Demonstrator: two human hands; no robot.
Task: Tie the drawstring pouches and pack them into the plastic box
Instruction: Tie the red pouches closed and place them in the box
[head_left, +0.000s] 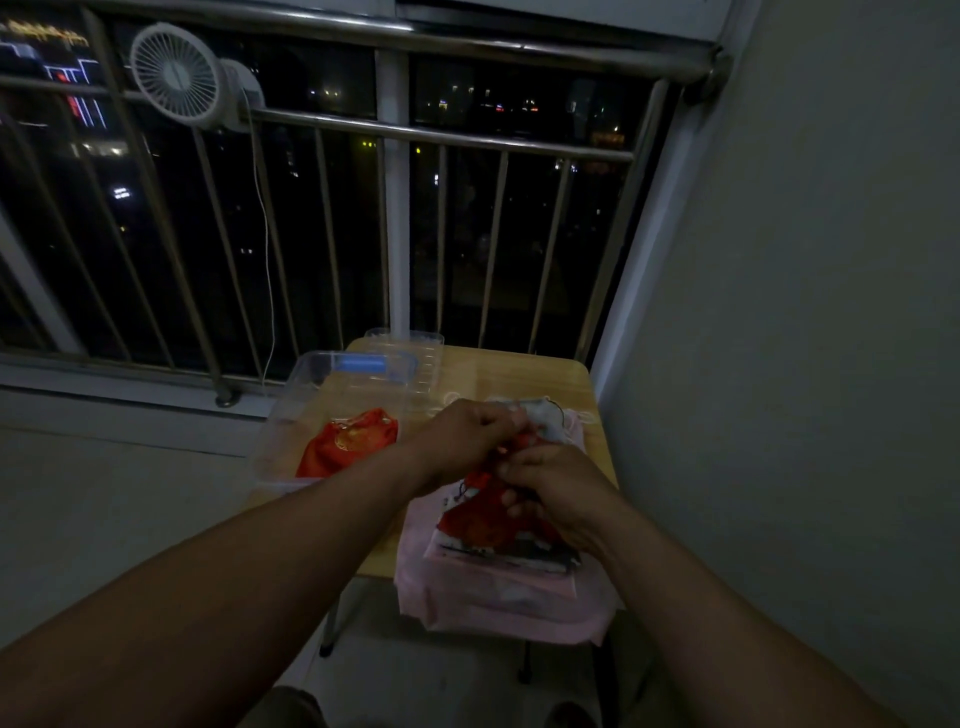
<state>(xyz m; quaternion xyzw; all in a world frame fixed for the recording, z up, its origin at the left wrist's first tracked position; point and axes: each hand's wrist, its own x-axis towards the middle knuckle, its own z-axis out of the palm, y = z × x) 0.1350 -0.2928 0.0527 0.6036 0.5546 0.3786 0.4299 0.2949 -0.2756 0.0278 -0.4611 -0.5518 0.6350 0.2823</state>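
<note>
Two hands, left hand (467, 436) and right hand (550, 488), pinch red patterned drawstring pouch (483, 514); cords hidden between them; clear plastic box (291, 415) at wooden tabletop (530, 374) left edge; pink cloth (498, 608) overhangs near edge.

Box (278, 434): we see it clear, with a blue clip (361, 364).
Pouch inside box (348, 447): orange-red, gold motif.
Pouch right of box (483, 514): red, white, dark trim.

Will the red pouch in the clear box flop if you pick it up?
Probably floppy: the red fabric drawstring pouch lies crumpled in the clear plastic box. Likely light, since it looks thin. It slumps flat, so rolling seems unlikely.
</note>
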